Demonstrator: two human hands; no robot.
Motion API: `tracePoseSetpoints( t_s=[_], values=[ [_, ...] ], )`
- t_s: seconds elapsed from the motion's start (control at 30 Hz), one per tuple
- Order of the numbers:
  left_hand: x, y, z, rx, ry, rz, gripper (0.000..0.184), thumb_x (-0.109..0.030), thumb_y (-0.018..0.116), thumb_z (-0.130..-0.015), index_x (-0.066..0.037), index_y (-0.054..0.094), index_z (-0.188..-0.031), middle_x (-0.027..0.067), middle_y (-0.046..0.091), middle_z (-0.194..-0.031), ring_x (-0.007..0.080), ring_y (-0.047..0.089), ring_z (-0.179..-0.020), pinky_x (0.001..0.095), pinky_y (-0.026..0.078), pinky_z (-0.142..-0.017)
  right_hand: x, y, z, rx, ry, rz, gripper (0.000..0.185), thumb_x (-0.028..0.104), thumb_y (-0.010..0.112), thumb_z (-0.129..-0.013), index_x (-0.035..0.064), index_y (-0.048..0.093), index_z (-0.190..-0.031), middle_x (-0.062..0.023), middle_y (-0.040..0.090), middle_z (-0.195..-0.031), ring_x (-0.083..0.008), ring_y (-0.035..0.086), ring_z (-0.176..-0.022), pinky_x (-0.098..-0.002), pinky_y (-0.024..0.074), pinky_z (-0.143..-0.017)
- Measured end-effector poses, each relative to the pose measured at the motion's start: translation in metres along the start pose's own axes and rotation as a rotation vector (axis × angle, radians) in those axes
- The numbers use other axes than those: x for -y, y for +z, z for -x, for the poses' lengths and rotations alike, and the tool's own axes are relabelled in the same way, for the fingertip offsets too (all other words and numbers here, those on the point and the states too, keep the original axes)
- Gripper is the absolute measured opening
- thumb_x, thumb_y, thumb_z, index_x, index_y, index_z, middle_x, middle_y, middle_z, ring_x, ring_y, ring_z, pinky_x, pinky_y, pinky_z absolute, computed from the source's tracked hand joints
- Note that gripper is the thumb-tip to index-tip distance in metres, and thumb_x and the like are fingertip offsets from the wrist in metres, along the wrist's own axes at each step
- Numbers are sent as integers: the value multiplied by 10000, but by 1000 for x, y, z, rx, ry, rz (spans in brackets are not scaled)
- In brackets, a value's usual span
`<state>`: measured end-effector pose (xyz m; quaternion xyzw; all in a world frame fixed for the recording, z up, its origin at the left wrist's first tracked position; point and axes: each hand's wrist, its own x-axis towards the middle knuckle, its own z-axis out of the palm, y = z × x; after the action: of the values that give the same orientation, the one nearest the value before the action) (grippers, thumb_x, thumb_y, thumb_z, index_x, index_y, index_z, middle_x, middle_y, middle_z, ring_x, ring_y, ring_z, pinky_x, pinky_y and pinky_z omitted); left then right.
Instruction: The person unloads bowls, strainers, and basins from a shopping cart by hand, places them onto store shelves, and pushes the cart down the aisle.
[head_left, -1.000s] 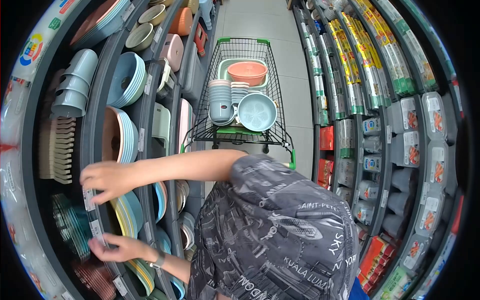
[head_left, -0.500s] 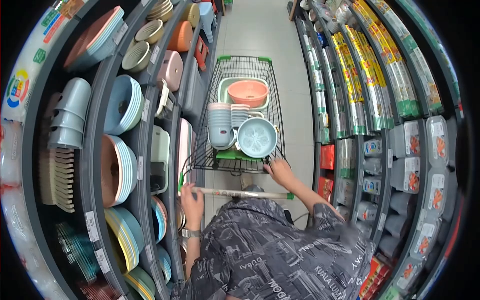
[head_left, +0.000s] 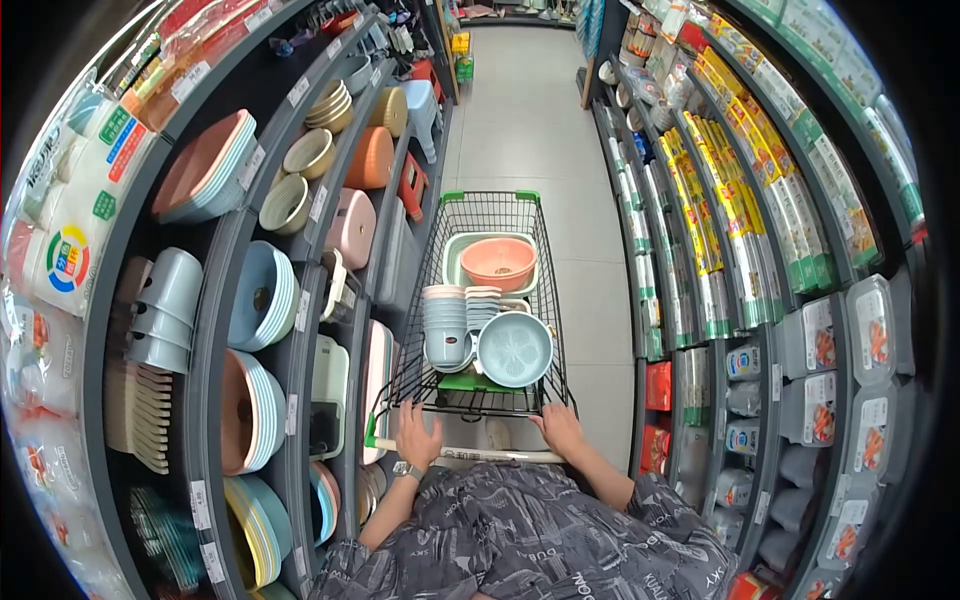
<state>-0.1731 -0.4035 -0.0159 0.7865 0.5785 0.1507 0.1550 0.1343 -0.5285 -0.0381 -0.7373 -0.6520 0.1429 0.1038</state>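
On the left shelf (head_left: 203,430), grey cups (head_left: 167,310) lie nested beside a beige stack (head_left: 142,420), with price tags (head_left: 200,505) along the front edge. One tier down stand blue basins (head_left: 260,285); toward the far end — an orange tub (head_left: 371,158) and a blue stool (head_left: 422,115). Across the tiled floor (head_left: 595,230), the right shelf (head_left: 770,440) holds long yellow boxes (head_left: 722,185), labelled clear boxes (head_left: 873,335) nearer its near end, and red packs (head_left: 657,385) by its lower edge.
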Motion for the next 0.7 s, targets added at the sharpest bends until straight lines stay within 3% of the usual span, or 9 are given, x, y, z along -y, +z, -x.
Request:
tracePoseSetpoints(
  t_s=[0.17,0.47,0.7],
  values=[
    [6,9,-41,-30,23,30,510,-279,638,-850,-45,555,-1295,215,473,-1450,400,425,-1364,489,442,-1045,-3,-5,-34,-4,47,3,450,445,496,-1008,13,611,-954,-151,644,-937,-321,603,-939,-442,467,-830],
    [0,26,-139,-79,78,43,460,-246,652,-813,-20,567,-1203,230,486,-1415,398,439,-1347,492,450,-1039,-36,-2,-120,-161,42,-45,443,437,552,-981,17,622,-858,-177,686,-880,-358,642,-932,-468,492,-815],
    [-25,36,-216,-53,75,56,444,-248,651,-796,-6,553,-1156,231,506,-1328,386,439,-1328,513,486,-978,-46,-14,-185,-324,222,47,495,450,598,-944,-1,712,-777,-174,700,-867,-356,619,-922,-462,491,-817]
  ],
)
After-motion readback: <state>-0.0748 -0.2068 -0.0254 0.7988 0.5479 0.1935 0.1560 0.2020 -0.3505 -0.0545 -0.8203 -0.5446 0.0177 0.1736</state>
